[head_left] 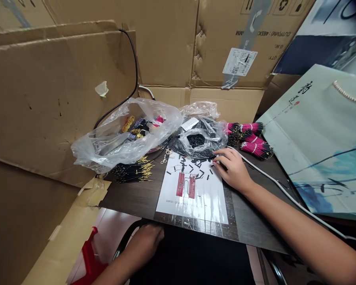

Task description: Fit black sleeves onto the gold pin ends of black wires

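Right hand (233, 170) rested on a white printed sheet (192, 202), fingers (222, 156) curled together, tips among scattered short black pieces (192, 168) (any pinch unclear). Sheet lay on a dark surface (130, 198), pink wire bundles (249, 136) just beyond. Left hand (145, 241) sat below the edge, its fingers (158, 234) shadowed, state untellable.

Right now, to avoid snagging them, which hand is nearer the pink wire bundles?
Right. The right hand lies just beside the pink wire bundles; the left hand is far off, below the board's edge.
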`<state>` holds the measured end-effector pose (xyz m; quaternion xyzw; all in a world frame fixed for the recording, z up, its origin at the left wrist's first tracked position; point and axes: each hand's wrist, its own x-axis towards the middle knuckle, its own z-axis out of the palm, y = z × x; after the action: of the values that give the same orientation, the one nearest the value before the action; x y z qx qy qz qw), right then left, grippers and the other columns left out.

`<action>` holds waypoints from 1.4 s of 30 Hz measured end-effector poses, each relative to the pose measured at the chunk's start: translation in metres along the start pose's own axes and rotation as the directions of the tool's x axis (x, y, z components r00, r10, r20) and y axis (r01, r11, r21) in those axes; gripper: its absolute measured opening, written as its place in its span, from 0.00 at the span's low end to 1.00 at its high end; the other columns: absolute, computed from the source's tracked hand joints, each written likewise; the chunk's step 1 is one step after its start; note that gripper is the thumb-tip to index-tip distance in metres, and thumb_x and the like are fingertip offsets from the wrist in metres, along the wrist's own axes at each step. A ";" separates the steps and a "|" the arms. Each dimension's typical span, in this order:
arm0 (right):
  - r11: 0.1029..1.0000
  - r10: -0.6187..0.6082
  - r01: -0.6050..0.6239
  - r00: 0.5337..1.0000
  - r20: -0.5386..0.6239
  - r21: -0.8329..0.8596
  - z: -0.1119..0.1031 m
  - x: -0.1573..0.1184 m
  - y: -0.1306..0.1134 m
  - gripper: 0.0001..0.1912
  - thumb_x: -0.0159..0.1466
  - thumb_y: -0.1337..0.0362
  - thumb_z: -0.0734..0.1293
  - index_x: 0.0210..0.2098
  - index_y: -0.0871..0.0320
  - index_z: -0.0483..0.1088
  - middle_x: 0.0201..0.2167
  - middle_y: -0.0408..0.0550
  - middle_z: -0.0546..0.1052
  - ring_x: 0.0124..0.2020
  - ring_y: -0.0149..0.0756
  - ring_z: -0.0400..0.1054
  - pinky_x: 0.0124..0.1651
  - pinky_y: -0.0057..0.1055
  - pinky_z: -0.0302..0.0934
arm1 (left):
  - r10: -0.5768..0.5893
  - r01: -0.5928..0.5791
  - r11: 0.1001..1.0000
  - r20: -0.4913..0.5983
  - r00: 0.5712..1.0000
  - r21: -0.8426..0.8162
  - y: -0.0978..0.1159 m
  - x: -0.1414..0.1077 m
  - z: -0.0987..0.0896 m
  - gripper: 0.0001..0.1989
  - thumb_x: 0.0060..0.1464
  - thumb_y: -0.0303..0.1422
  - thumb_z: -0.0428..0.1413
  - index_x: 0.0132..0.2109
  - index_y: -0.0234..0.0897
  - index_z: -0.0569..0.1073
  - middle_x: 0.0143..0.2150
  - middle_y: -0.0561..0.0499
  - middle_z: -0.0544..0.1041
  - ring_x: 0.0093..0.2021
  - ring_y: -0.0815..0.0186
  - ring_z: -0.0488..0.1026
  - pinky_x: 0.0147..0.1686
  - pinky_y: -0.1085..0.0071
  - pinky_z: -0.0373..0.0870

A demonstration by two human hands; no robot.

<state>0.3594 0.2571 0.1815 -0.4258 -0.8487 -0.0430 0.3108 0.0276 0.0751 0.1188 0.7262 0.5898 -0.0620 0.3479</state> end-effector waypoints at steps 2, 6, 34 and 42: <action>1.000 0.015 -0.015 1.000 -0.006 0.004 0.000 0.000 0.002 0.04 0.63 0.65 0.64 0.38 0.56 0.70 0.48 0.47 0.73 0.51 0.38 0.63 0.59 0.43 0.57 | 0.045 -0.023 0.986 0.128 0.991 -0.168 0.009 -0.018 -0.028 0.12 0.60 0.38 0.49 0.38 0.38 0.75 0.39 0.50 0.76 0.39 0.64 0.72 0.40 0.69 0.63; 0.999 0.039 -0.039 0.999 -0.022 0.020 -0.001 0.001 0.005 0.05 0.63 0.66 0.64 0.38 0.56 0.70 0.48 0.47 0.73 0.52 0.38 0.63 0.57 0.41 0.59 | 0.236 -0.167 0.910 0.144 0.961 -0.380 0.024 -0.047 -0.096 0.12 0.61 0.43 0.50 0.43 0.45 0.75 0.40 0.54 0.75 0.41 0.68 0.71 0.42 0.73 0.65; 0.992 -0.122 0.122 0.992 0.011 -0.017 -0.003 0.006 -0.019 0.11 0.61 0.66 0.64 0.43 0.54 0.70 0.50 0.49 0.73 0.52 0.42 0.63 0.57 0.46 0.59 | 0.266 0.026 0.931 -0.725 0.635 0.364 -0.059 0.037 -0.188 0.21 0.61 0.37 0.44 0.57 0.37 0.68 0.55 0.43 0.72 0.57 0.54 0.67 0.60 0.57 0.60; 0.852 -0.516 0.457 0.816 0.261 0.257 0.034 0.071 -0.161 0.24 0.66 0.50 0.56 0.53 0.60 0.64 0.54 0.56 0.69 0.53 0.43 0.62 0.54 0.43 0.60 | 0.050 -0.011 0.998 -0.758 0.650 0.056 -0.053 0.046 -0.218 0.17 0.56 0.33 0.45 0.47 0.36 0.73 0.43 0.45 0.77 0.43 0.57 0.74 0.45 0.64 0.69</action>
<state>0.1902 0.2157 0.2246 -0.1649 -0.9685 0.0263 0.1846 -0.0764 0.2415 0.2365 0.7033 0.6673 0.2393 0.0537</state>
